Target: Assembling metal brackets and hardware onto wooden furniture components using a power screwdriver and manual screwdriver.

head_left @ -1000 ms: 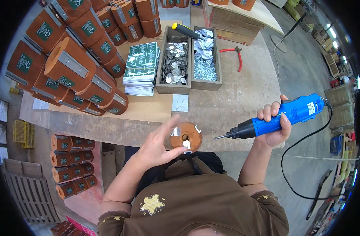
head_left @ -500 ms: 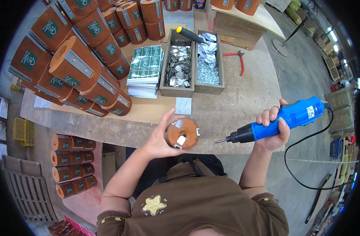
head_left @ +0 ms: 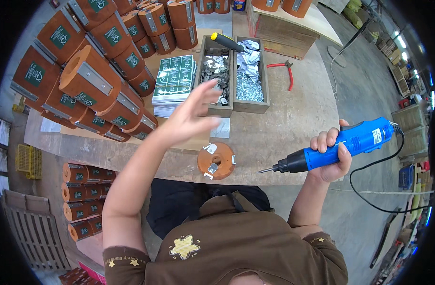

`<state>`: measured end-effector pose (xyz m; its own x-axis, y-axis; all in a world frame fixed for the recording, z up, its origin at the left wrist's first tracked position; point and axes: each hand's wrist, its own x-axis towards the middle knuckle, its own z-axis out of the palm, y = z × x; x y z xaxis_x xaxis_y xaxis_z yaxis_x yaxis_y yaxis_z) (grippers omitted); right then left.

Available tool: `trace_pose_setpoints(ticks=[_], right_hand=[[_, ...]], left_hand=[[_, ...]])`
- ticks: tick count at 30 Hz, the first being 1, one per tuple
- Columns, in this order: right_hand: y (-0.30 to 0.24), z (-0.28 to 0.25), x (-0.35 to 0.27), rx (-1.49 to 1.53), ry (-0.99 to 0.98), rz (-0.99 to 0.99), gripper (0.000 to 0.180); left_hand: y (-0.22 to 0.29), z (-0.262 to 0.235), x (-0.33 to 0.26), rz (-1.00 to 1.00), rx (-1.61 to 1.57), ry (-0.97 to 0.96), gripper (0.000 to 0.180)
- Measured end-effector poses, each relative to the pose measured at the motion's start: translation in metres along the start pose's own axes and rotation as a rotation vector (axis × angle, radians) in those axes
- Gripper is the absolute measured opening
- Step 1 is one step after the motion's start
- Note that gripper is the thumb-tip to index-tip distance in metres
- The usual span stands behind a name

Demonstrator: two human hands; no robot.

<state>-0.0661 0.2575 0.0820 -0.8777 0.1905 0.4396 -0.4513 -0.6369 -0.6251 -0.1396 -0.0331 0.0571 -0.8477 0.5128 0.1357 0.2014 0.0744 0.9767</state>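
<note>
My right hand (head_left: 331, 154) grips a blue electric screwdriver (head_left: 351, 143), its bit pointing left over the table's front edge. My left hand (head_left: 193, 116), slightly blurred, is open in the air near the wooden box of small metal plates (head_left: 216, 71), with nothing seen in its fingers. Below it an orange-brown cylinder (head_left: 224, 164) stands on end at the table edge, a hole in its top. Two small metal plates lie on that top, and white metal ends show at its rim. A box of screws (head_left: 250, 90) adjoins the plate box.
Stacked orange-brown cylinders with metal strips (head_left: 91, 85) fill the table's left. A pile of green label sheets (head_left: 174, 78) stands beside the boxes. Red-handled pliers (head_left: 290, 78) lie to the right, and a yellow-and-black handle (head_left: 226, 42) rests across the boxes. More cylinders (head_left: 84, 192) lie lower left.
My left hand has let go of the cylinder and moved up toward the box of metal plates. The cylinder now stands alone. My right hand with the screwdriver has hardly moved.
</note>
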Motion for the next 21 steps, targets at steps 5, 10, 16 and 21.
trace_pose_setpoints(ticks=[5,10,16,21], right_hand=[[-0.011,0.003,-0.007,-0.025,-0.002,-0.058,0.054],[-0.028,0.007,-0.015,-0.082,-0.023,-0.090,0.055],[-0.036,0.000,-0.019,-0.160,-0.040,-0.110,0.054],[-0.031,-0.003,-0.016,-0.089,0.017,-0.109,0.055]], left_hand=[[-0.018,0.029,0.111,0.068,0.505,0.079,0.020],[-0.051,0.055,0.150,-0.080,1.279,-0.168,0.019],[-0.065,0.066,0.162,-0.047,1.395,-0.199,0.018],[-0.072,0.060,0.157,0.034,1.304,-0.127,0.014]])
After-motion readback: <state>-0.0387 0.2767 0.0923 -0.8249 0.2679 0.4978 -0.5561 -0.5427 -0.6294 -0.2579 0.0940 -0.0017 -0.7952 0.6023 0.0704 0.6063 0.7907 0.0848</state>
